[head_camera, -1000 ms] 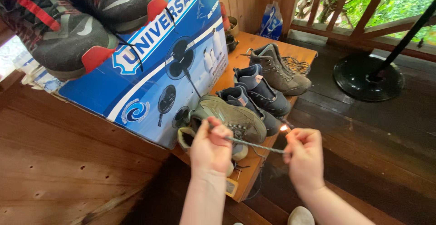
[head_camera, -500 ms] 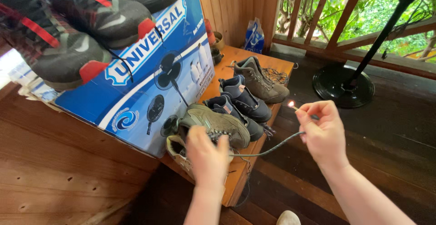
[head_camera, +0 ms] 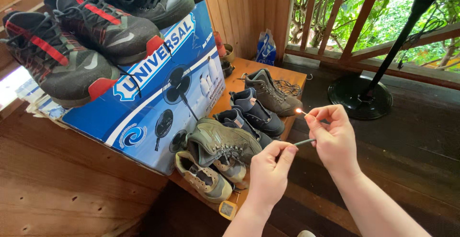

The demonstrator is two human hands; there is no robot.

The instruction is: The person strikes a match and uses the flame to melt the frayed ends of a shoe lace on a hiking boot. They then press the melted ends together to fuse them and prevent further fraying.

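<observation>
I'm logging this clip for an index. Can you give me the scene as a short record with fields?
setting: wooden porch with railing, greenery beyond
left hand: pinches a thin grey lace
right hand: holds the lace's other end, whose tip carries a small flame
bench: low, wooden, bears a row of shoes; olive boot nearest the hands
box: blue cardboard with fan pictures, black-and-red sneakers on top
floor: fan stand with round black base
</observation>
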